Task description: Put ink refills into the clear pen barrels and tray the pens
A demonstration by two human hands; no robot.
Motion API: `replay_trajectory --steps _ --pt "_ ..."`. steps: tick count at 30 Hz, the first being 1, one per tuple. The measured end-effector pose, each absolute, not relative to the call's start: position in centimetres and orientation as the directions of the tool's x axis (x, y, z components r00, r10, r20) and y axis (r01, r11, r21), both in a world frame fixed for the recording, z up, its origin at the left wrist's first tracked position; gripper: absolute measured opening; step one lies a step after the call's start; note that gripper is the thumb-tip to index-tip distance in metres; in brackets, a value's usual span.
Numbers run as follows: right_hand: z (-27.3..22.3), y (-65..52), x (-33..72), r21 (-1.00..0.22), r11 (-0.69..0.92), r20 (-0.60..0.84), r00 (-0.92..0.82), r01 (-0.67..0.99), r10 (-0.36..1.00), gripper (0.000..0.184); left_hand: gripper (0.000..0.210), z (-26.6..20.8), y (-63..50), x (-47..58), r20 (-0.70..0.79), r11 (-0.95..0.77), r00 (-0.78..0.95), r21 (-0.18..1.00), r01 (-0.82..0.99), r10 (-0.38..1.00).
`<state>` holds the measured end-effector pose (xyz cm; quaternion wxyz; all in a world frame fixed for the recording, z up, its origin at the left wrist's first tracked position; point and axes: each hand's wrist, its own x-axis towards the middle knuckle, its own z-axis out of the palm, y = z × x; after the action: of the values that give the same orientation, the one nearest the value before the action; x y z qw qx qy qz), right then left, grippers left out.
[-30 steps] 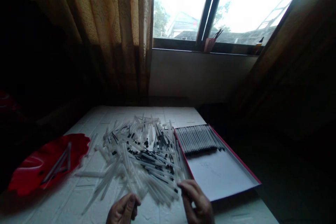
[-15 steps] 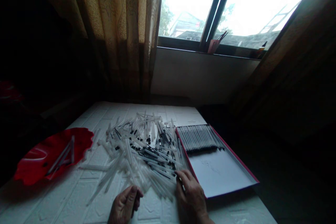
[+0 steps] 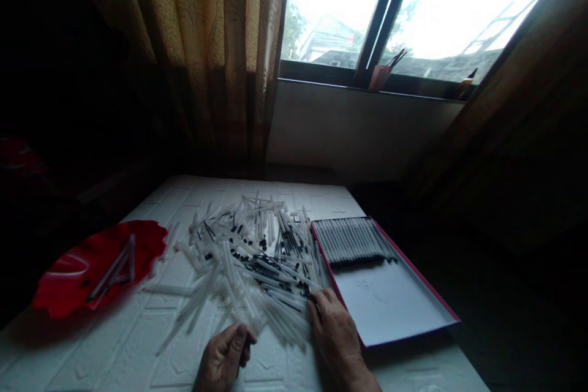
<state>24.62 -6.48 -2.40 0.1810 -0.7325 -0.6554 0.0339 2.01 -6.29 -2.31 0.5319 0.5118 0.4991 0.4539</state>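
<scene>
A loose pile of clear plastic pen barrels (image 3: 239,294) covers the middle of the table, mixed with thin black refills (image 3: 266,271) and small black caps (image 3: 236,252). My left hand (image 3: 225,352) is closed at the near edge of the pile, thumb pressed on curled fingers; whatever it may hold is hidden. At the pile's right edge, my right hand (image 3: 335,324) has its fingertips pinched together by some dark pen parts, and what is between them does not show. Just beyond that hand, a red-edged box (image 3: 399,312) holds a row of pens (image 3: 351,242) with black ends.
At the left lies a red scalloped tray (image 3: 64,285) with a few pen pieces in it. The white brick-patterned table (image 3: 138,343) ends on the right past the box. A pink cup (image 3: 379,77) stands on the sill behind.
My right hand has shifted slightly forward toward the pile's dark parts. The left hand stays closed in nearly the same place. The whole view has shifted slightly.
</scene>
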Motion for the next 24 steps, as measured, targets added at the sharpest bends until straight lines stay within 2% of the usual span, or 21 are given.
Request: replay_trajectory --steps 11,15,17,19,20,22,24 --pt "-2.2 -7.0 24.9 -0.344 -0.004 0.244 0.094 0.939 0.965 0.014 0.059 -2.6 -6.2 2.0 -0.017 0.010 0.128 0.999 0.051 0.992" --pt "-2.5 -7.5 25.2 -0.389 0.037 0.329 0.101 0.920 0.939 0.014 0.058 -3.4 -6.2 1.9 0.052 -0.066 0.153 0.994 0.089 0.987" --pt "-2.7 -8.1 25.5 -0.415 0.063 0.378 0.109 0.908 0.919 0.015 0.054 -3.8 -6.3 1.7 0.139 -0.164 0.157 0.974 0.159 0.978" --pt "-2.8 -8.8 25.7 -0.449 0.099 0.426 0.115 0.888 0.897 0.015 0.044 -4.0 -6.4 1.5 0.319 -0.345 0.134 0.897 0.276 0.938" --pt "-2.8 -9.2 25.6 -0.469 0.123 0.446 0.115 0.874 0.887 0.016 0.036 -4.0 -6.5 1.3 0.436 -0.453 0.129 0.821 0.349 0.890" --pt "-2.9 -10.0 25.3 -0.505 0.189 0.472 0.087 0.842 0.877 0.017 0.024 -3.7 -6.5 1.0 0.649 -0.641 0.185 0.589 0.493 0.738" --pt "-2.9 -10.6 24.5 -0.533 0.268 0.472 0.019 0.803 0.881 0.018 0.024 -3.2 -6.4 0.8 0.747 -0.727 0.297 0.340 0.597 0.594"
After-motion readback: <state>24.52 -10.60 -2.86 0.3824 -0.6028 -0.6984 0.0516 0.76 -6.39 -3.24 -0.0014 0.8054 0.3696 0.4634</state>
